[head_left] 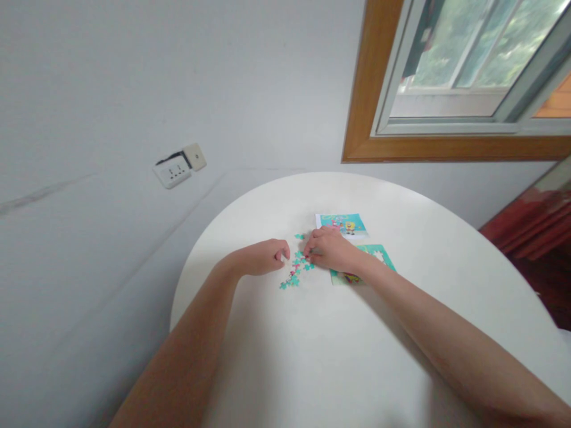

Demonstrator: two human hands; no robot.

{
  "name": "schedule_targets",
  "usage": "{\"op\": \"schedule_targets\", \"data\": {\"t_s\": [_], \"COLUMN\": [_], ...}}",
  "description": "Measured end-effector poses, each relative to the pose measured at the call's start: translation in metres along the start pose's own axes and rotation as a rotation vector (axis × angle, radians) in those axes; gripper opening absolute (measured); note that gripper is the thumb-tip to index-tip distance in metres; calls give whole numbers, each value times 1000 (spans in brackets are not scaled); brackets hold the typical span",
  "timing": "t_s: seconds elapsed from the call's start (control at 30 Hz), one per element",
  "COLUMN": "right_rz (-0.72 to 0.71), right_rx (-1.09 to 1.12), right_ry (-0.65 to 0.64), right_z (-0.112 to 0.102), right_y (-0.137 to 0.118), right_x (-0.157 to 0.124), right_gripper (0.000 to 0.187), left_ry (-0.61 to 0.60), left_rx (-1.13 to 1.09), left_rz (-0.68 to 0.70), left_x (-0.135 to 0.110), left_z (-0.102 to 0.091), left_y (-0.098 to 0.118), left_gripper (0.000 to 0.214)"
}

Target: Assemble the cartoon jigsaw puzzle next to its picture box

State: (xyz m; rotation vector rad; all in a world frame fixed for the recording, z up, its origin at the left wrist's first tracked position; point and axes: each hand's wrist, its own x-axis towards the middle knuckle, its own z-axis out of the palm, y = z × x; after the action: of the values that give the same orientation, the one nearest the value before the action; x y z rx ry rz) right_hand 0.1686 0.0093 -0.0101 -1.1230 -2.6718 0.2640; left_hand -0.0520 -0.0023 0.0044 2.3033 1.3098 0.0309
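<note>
Loose jigsaw pieces (pixel 295 277), mostly turquoise with some pink, lie scattered between my two hands. My left hand (pixel 263 257) hovers at their left side, its fingers curved and a gap between thumb and index finger; nothing shows in it. Over the right edge of the pieces, my right hand (pixel 332 248) has thumb and fingertips brought together on a small piece, which they largely hide. Under my right wrist lies a partly filled jigsaw board (pixel 384 254) in green and turquoise, with pale unfilled spots. Behind that hand is a turquoise picture sheet (pixel 357 221) with cartoon figures.
Everything lies on a round white table (pixel 276 356) against a pale wall (pixel 267 89). A wall socket (pixel 173 172) is at the left. A wood-framed window (pixel 357 113) is at the upper right, with red fabric (pixel 530 220) below it.
</note>
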Motion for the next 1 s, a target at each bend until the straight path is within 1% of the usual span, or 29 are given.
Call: {"op": "schedule_targets", "data": {"t_s": [0.13, 0.27, 0.4, 0.53, 0.6, 0.7, 0.8, 0.9, 0.93, 1.0], "right_rz": [37, 20, 17, 73, 75, 50, 71, 141, 176, 250], "right_rx": [-19, 66, 182, 283, 320, 401, 513, 639, 676, 730], "right_ry": [5, 6, -18, -25, -13, 11, 83, 162, 175, 178], "right_z": [-4, -7, -7, -1, -2, -13, -35, -52, -54, -51], "right_y": [-1, 0, -2, -4, -2, 6, 20, 33, 36, 41], "right_x": [-1, 0, 0, -1, -1, -1, -6, -22, -29, -45], "right_gripper": [13, 10, 7, 15, 23, 29, 27, 23, 21, 16], "left_ry": [11, 15, 61, 84, 101, 149, 209, 250, 255, 247], "left_rx": [13, 23, 20, -3, -10, -14, -29, -61, -61, -50], "left_rz": [2, 22, 80, 104, 109, 122, 135, 178, 205, 287], "left_x": [0, 2, 3, 2, 1, 2, 8, 14, 16, 19], "left_z": [0, 0, 0, -2, -3, -3, 3, 13, 18, 26], "left_y": [0, -1, 3, 11, 12, 13, 15, 26, 31, 42], "left_gripper": [24, 22, 17, 18, 19, 20, 21, 22, 22, 22]}}
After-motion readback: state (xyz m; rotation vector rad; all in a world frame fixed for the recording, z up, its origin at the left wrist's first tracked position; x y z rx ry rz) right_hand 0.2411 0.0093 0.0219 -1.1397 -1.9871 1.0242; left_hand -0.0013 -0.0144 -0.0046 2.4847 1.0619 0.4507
